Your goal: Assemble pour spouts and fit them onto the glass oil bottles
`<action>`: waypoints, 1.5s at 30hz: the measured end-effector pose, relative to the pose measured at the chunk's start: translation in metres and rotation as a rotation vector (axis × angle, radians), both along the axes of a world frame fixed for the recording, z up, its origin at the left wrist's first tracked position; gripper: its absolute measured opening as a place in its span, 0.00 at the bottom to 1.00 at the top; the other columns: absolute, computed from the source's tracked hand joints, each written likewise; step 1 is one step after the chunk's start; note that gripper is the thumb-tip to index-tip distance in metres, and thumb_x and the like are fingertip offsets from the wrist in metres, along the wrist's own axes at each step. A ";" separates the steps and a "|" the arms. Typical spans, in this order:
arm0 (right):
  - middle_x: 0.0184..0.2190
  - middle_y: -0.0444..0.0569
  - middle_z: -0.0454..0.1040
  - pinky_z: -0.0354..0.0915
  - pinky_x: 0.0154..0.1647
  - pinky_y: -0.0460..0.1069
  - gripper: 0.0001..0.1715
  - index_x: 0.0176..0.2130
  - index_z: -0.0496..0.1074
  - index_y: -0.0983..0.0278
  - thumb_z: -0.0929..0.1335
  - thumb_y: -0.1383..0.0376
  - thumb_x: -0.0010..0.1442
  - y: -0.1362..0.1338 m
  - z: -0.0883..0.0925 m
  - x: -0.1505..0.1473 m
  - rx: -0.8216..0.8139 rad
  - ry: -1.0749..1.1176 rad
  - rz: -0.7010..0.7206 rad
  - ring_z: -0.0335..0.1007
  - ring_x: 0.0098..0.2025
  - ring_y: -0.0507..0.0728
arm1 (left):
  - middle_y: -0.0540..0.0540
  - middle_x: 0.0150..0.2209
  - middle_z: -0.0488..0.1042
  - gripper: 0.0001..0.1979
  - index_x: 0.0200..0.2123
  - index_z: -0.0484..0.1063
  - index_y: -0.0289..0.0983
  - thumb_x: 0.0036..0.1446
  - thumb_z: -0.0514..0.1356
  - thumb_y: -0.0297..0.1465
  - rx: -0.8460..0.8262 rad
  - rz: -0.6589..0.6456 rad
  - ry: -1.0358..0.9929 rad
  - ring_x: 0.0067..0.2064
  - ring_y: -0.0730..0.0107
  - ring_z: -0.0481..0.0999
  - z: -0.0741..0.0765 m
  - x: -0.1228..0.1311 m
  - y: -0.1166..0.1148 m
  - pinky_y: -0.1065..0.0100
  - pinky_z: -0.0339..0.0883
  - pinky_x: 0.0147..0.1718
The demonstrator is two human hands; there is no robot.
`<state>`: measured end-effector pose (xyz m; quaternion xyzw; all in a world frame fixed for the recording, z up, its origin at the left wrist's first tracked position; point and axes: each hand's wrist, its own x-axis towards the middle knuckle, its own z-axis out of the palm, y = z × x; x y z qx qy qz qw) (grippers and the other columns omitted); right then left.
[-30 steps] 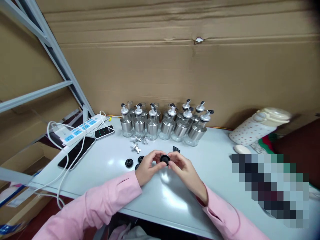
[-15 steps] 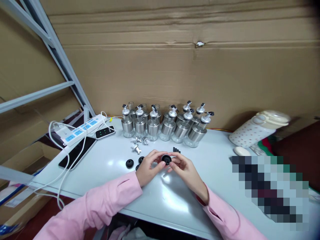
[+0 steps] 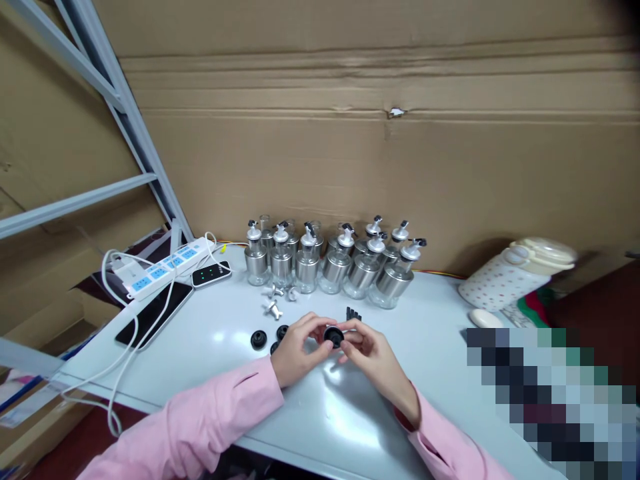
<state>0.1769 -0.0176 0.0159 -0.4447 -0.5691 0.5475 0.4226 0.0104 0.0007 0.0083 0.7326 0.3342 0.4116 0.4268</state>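
Note:
Between my fingertips I hold a round black stopper (image 3: 333, 337), its hollow face turned toward me. My left hand (image 3: 304, 348) grips its left side, and my right hand (image 3: 369, 351) pinches the right side; both are closed on it above the table. Left of my left hand lie more black stoppers (image 3: 259, 340), partly covered by that hand. Silver pourer heads (image 3: 273, 310) rest a little farther back. Small black pieces (image 3: 353, 313) lie in a row just beyond my right hand. Glass bottles with steel bands (image 3: 307, 272) stand behind, several topped with pourers.
At left are a white power strip (image 3: 170, 267) with loose cables, a black phone-like slab (image 3: 155, 315) and a small device with green lights (image 3: 211, 274). A dotted tumbler (image 3: 500, 280) and a white oval object (image 3: 484, 319) are at right. Cardboard (image 3: 300, 160) backs the table.
The view has tilted up slightly, so the scene sits lower. My hands keep the stopper in nearly the same grip.

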 end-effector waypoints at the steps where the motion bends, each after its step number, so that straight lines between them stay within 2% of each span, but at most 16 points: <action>1: 0.26 0.48 0.75 0.67 0.28 0.49 0.15 0.35 0.65 0.63 0.68 0.56 0.51 -0.001 0.001 0.000 0.009 -0.020 -0.003 0.71 0.27 0.54 | 0.46 0.34 0.67 0.15 0.44 0.69 0.35 0.51 0.56 0.28 0.007 0.003 -0.002 0.36 0.69 0.69 0.000 0.001 -0.001 0.68 0.65 0.37; 8: 0.24 0.45 0.73 0.61 0.25 0.46 0.07 0.30 0.62 0.63 0.66 0.68 0.48 -0.005 0.001 -0.003 0.094 -0.111 0.003 0.68 0.25 0.52 | 0.51 0.29 0.62 0.14 0.36 0.69 0.34 0.41 0.57 0.23 0.046 0.037 0.017 0.30 0.72 0.65 -0.002 0.001 -0.003 0.70 0.61 0.31; 19: 0.23 0.44 0.72 0.59 0.25 0.45 0.08 0.30 0.62 0.64 0.66 0.69 0.46 -0.006 -0.005 -0.004 0.061 -0.075 0.018 0.67 0.24 0.51 | 0.53 0.26 0.58 0.13 0.34 0.69 0.34 0.40 0.56 0.23 0.103 0.064 0.040 0.25 0.76 0.57 -0.004 0.001 -0.008 0.73 0.54 0.25; 22: 0.22 0.43 0.72 0.59 0.24 0.44 0.10 0.31 0.61 0.63 0.68 0.65 0.48 -0.005 -0.008 -0.005 0.051 0.010 0.014 0.66 0.22 0.50 | 0.52 0.28 0.60 0.12 0.37 0.68 0.34 0.44 0.56 0.24 0.118 0.098 -0.016 0.27 0.75 0.60 -0.007 0.002 -0.007 0.72 0.58 0.27; 24: 0.25 0.45 0.72 0.60 0.25 0.45 0.12 0.32 0.62 0.63 0.69 0.62 0.50 -0.003 -0.009 -0.005 0.085 0.044 -0.024 0.68 0.24 0.51 | 0.49 0.32 0.63 0.13 0.40 0.66 0.35 0.49 0.56 0.26 0.112 0.084 -0.080 0.31 0.73 0.65 -0.008 0.003 -0.007 0.70 0.62 0.32; 27: 0.33 0.49 0.74 0.63 0.29 0.46 0.13 0.34 0.66 0.63 0.70 0.59 0.50 0.001 -0.008 0.000 0.147 0.004 -0.078 0.71 0.35 0.55 | 0.44 0.40 0.64 0.14 0.44 0.64 0.37 0.54 0.58 0.30 0.096 0.053 -0.107 0.41 0.66 0.67 -0.007 0.002 -0.007 0.66 0.65 0.40; 30: 0.41 0.53 0.72 0.64 0.33 0.48 0.12 0.34 0.73 0.63 0.70 0.58 0.51 0.007 -0.005 0.009 0.189 -0.103 -0.034 0.69 0.44 0.58 | 0.45 0.40 0.64 0.13 0.43 0.67 0.38 0.54 0.60 0.32 0.096 0.068 -0.067 0.43 0.66 0.67 -0.006 0.000 -0.006 0.65 0.65 0.43; 33: 0.40 0.53 0.72 0.63 0.35 0.49 0.11 0.35 0.77 0.61 0.69 0.58 0.53 0.011 -0.003 0.016 0.255 -0.184 0.039 0.68 0.43 0.58 | 0.45 0.40 0.62 0.13 0.43 0.68 0.39 0.53 0.61 0.32 0.082 0.065 -0.055 0.43 0.66 0.68 -0.007 -0.002 -0.005 0.65 0.66 0.43; 37: 0.37 0.50 0.72 0.62 0.43 0.52 0.11 0.36 0.77 0.59 0.67 0.59 0.55 0.010 0.000 0.017 0.349 -0.273 0.065 0.66 0.42 0.57 | 0.44 0.41 0.62 0.12 0.42 0.70 0.38 0.53 0.61 0.30 0.078 0.069 -0.067 0.44 0.66 0.68 -0.009 -0.003 -0.003 0.65 0.67 0.43; 40: 0.35 0.50 0.72 0.61 0.44 0.52 0.10 0.37 0.76 0.60 0.66 0.61 0.57 0.008 0.003 0.015 0.399 -0.324 -0.033 0.66 0.41 0.57 | 0.45 0.39 0.62 0.09 0.40 0.71 0.38 0.53 0.61 0.29 0.152 0.085 -0.038 0.44 0.66 0.68 -0.008 -0.004 -0.001 0.63 0.66 0.45; 45: 0.31 0.50 0.73 0.61 0.38 0.51 0.11 0.33 0.75 0.63 0.64 0.61 0.57 0.015 0.005 0.031 0.434 -0.473 -0.281 0.66 0.35 0.57 | 0.45 0.40 0.62 0.08 0.40 0.72 0.39 0.54 0.60 0.29 0.160 0.049 -0.006 0.41 0.68 0.71 -0.009 -0.004 -0.001 0.62 0.65 0.46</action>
